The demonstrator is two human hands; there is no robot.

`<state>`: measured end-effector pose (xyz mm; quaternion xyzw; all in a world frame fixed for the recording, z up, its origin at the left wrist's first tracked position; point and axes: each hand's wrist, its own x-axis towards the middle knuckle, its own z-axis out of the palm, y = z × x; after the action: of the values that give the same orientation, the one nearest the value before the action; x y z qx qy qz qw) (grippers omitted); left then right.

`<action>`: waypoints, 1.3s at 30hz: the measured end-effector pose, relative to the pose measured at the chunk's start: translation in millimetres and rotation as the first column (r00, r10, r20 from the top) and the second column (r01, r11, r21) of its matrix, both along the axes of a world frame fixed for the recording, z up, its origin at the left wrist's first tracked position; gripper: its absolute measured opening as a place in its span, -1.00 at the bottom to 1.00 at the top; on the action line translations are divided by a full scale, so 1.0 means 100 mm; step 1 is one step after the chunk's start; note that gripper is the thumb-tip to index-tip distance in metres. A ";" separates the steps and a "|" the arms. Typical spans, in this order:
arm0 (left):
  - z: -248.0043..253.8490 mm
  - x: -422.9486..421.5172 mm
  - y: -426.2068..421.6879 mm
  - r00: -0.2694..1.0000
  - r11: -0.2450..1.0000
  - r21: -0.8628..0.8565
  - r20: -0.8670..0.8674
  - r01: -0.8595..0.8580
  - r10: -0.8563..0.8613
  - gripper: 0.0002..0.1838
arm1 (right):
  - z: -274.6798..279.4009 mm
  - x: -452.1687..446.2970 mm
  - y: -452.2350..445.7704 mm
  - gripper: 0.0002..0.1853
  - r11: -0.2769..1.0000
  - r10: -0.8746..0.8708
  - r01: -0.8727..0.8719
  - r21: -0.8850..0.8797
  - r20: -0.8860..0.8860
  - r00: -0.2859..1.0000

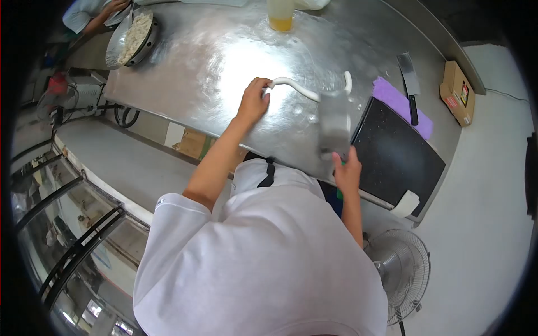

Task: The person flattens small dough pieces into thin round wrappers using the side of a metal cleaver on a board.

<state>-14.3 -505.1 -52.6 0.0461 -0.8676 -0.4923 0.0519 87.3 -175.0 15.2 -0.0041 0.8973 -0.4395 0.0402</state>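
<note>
My left hand (pixel 255 102) has its fingers closed on the left end of a white dough rope (pixel 292 85) lying in a curve on the steel table. In my right hand (pixel 348 169) is a cleaver, gripped near the table's front edge. Its broad blade (pixel 334 120), smeared by motion, covers part of the rope. Beyond the blade, a short upturned length of dough (pixel 348 83) shows on the right; whether it is still joined to the rope is hidden.
To the right lie a black board (pixel 398 151) with a white block (pixel 406 204), a purple cloth (pixel 384 92), a second cleaver (pixel 409 75) and a cardboard box (pixel 458 94). A bowl (pixel 150 45) of whitish food stands far left near another person's arm (pixel 96 22). A container (pixel 281 14) holds yellow liquid.
</note>
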 end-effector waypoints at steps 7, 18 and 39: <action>-0.16 -0.14 -0.24 0.968 0.976 -0.164 -0.187 0.140 -0.170 -0.75 | 0.05 -0.61 -0.72 -0.71 0.946 0.241 -0.253 0.202 0.082 0.967; -0.21 -0.47 -0.42 0.917 0.896 -0.321 -0.154 0.306 -0.369 -0.71 | -0.40 -0.66 -1.10 -0.57 0.952 0.229 -0.266 0.149 0.226 0.947; 0.15 -0.03 3.28 -0.015 -0.057 0.142 -0.283 0.988 -0.959 -0.82 | 0.36 2.49 -1.23 -0.58 -0.180 -0.984 0.966 -0.187 0.042 -0.175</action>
<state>-16.9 -176.8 -37.5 -0.6005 -0.5493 -0.5091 -0.2801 336.7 -298.0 51.3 0.6544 0.5442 -0.3790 -0.3631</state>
